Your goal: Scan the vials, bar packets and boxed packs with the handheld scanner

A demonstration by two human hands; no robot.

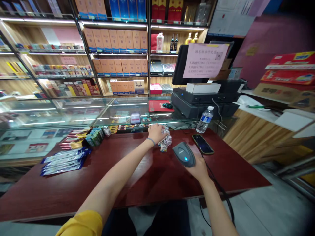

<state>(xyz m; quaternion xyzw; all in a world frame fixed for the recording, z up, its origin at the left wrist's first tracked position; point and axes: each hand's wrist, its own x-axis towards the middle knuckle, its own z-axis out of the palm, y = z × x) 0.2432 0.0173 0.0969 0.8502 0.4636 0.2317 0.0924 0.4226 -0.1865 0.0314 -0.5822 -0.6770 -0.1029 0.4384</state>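
My left hand [157, 132] reaches forward over a group of small clear bottles [165, 141] on the dark red table. Its fingers curl round the top of one at the back; the fingertips are partly hidden. My right hand [199, 168] is wrapped round the handle of a grey barcode scanner [184, 154], whose blue light is lit. The scanner's head points toward the bottles, a short way to their right. Its black cable [222, 191] runs down past my right forearm.
A phone [203, 144] and a water bottle [205, 119] are at the right. Silver-blue packets [65, 160], red-yellow packs [75, 138], green packs [95, 136] and a small can [106, 131] line the left. Behind are a glass counter [100, 113], a mouse [167, 105] and a monitor [180, 65].
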